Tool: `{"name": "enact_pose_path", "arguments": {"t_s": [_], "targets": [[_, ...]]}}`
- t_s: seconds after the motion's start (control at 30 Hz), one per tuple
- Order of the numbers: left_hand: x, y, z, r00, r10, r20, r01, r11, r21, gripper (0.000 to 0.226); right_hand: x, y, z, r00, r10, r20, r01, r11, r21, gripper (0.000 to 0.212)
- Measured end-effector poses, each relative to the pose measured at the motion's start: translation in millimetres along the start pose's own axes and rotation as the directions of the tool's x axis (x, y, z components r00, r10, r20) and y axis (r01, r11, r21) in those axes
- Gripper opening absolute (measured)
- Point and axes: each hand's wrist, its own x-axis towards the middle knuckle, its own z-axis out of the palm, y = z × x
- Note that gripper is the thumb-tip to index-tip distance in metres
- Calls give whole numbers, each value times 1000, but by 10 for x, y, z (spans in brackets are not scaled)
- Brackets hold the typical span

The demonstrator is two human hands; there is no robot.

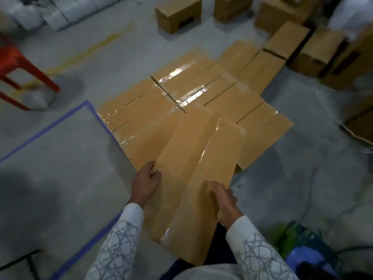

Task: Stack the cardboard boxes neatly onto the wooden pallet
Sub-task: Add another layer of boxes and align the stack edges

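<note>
Left grip (146, 182) and right grip (226, 203) both clasp the near end of a long taped cardboard box (193, 158), tilted over the box layer (181, 91). Grey concrete floor (60, 178), blue tape line (50, 126), red stool (18, 65) left, loose boxes (178, 13) behind.

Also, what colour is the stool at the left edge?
The stool is orange-red, best seen in the head view.

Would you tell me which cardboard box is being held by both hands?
The long taped box nearest the camera: the left hand and right hand grip its sides, and it is angled, while the other boxes lie in rows.
</note>
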Motion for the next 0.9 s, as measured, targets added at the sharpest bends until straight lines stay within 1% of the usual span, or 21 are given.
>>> {"name": "enact_pose_path", "arguments": {"t_s": [0.07, 0.17, 0.2, 0.27, 0.3, 0.33, 0.4, 0.43, 0.5, 0.53, 0.57, 0.63, 0.67, 0.7, 0.73, 0.77, 0.8, 0.87, 0.9], "targets": [[139, 18, 133, 997, 7, 72, -8, 1000, 15, 42, 98, 168, -66, 997, 73, -38, -72, 997, 26, 96], [326, -23, 376, 990, -34, 133, 26, 998, 63, 44, 247, 419, -67, 981, 175, -80, -174, 985, 17, 102], [391, -73, 482, 988, -55, 146, 44, 996, 76, 45, 285, 481, -57, 973, 220, -74, -221, 975, 0, 97], [500, -213, 729, 980, -87, 177, 79, 995, 52, 49, 434, 631, -46, 950, 311, -26, -310, 950, 36, 69], [559, -312, 863, 977, -98, 190, 93, 995, 38, 50, 529, 706, -27, 936, 351, 6, -351, 935, 56, 60], [631, -427, 1003, 974, -112, 197, 109, 994, 28, 50, 680, 816, -2, 922, 386, 42, -388, 919, 65, 64], [801, -674, 1286, 972, -117, 205, 117, 993, 12, 48, 1031, 1141, 73, 890, 453, 57, -457, 886, 85, 83], [901, -811, 1437, 968, -118, 219, 119, 993, 9, 47, 1228, 1314, 115, 873, 485, 54, -488, 868, 94, 87], [1098, -1095, 1739, 960, -136, 246, 140, 990, 3, 45, 1718, 1725, 231, 846, 533, 3, -530, 840, 118, 92], [1219, -1246, 1893, 955, -147, 256, 151, 989, 7, 43, 1981, 1956, 294, 842, 539, -14, -532, 834, 149, 94], [1325, -1391, 2034, 954, -152, 257, 155, 988, 6, 39, 2414, 2368, 300, 840, 542, -39, -528, 831, 172, 103], [1589, -1680, 2289, 949, -168, 267, 177, 984, -10, 33, 3123, 3055, 399, 832, 544, -103, -514, 828, 222, 132], [1723, -1831, 2408, 931, -198, 307, 216, 976, -24, 35, 3302, 3192, 498, 819, 553, -152, -515, 826, 230, 137], [1853, -1975, 2517, 906, -221, 360, 256, 965, -51, 38, 3431, 3247, 607, 804, 567, -181, -520, 817, 249, 133], [1958, -2118, 2611, 887, -235, 398, 283, 957, -65, 40, 3437, 3087, 759, 799, 566, -200, -518, 819, 248, 122], [2060, -2287, 2694, 876, -234, 421, 293, 953, -82, 40, 3339, 2808, 910, 811, 545, -213, -495, 833, 247, 112], [2144, -2390, 2745, 872, -216, 439, 278, 957, -81, 39, 3319, 2682, 1014, 821, 519, -235, -464, 849, 255, 106], [2291, -2488, 2837, 863, -210, 459, 270, 960, -68, 46, 3512, 2806, 1110, 846, 484, -225, -423, 865, 270, 104], [2353, -2516, 2892, 851, -202, 485, 258, 965, -51, 53, 3641, 2935, 1144, 858, 467, -213, -402, 870, 286, 109]]}}
